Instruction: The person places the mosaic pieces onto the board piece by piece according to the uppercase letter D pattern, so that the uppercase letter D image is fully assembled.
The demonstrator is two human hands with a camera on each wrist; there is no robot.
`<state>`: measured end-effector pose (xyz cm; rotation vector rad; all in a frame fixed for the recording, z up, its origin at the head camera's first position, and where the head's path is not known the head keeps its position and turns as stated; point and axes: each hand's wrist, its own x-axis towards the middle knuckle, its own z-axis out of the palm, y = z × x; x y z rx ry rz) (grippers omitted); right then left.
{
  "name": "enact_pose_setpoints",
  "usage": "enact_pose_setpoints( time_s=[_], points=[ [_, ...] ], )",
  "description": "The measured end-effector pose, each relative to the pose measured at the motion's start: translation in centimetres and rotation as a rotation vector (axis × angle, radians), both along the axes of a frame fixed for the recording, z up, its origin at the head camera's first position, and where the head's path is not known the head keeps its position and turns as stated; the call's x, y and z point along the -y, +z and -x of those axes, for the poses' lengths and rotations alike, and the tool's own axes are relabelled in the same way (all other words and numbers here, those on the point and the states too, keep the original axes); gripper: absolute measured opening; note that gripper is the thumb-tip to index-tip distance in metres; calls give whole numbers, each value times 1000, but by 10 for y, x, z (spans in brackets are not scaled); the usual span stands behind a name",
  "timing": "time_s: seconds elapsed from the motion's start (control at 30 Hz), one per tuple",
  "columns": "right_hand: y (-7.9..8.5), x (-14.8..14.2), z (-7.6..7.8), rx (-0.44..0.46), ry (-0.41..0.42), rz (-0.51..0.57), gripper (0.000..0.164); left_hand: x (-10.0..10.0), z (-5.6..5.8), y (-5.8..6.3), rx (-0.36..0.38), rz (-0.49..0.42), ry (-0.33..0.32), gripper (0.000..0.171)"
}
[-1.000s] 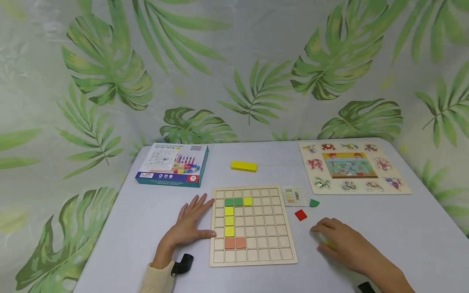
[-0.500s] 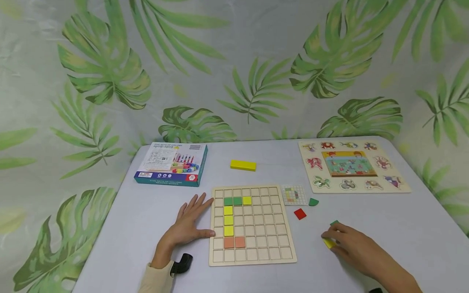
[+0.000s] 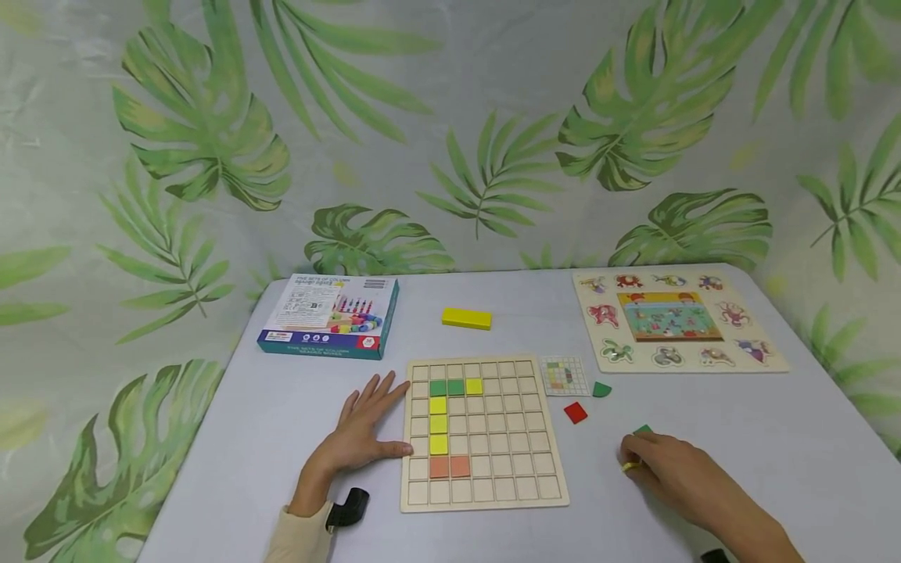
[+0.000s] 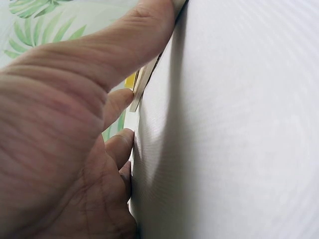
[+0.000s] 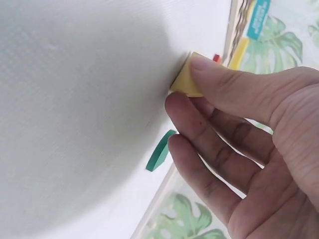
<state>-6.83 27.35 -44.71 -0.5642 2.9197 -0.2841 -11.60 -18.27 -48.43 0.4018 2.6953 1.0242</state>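
Observation:
My left hand lies with spread fingers on the table at the left of a wooden grid board; thumb and a fingertip touch its edge. Green, yellow and orange square tiles fill several of the board's cells. In the right wrist view, a yellow tile is pinched between the thumb and fingers of my right hand, tilted up at the table surface. Beside those fingers lies a green piece, mostly covered by the hand in the head view. A red square tile and a green quarter-round piece lie between board and right hand.
A small pattern card lies against the board's right edge. Behind the board is a yellow bar. A boxed toy stands at the back left, a sea-animal puzzle board at the back right. Leaf-print cloth hangs behind.
My right hand has moved slightly right and away from the board, and its fingers have closed on the yellow tile, now tipped up. The left hand stays where it was.

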Motion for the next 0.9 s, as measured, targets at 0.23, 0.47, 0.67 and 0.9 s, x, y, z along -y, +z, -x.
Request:
enact_pose_setpoints(
  time_s=[0.23,0.47,0.67,0.9],
  points=[
    [5,7,2,-102,106,180,28,3,-1,-1,-16,15,-1,100],
    [10,20,10,-42,164,371,28,3,1,-2,-6,15,-5,101],
    [11,41,19,4,174,414,19,2,1,-4,-8,12,-7,101],
    [5,73,32,73,204,500,13,2,0,-4,-1,5,0,101]
  ],
)
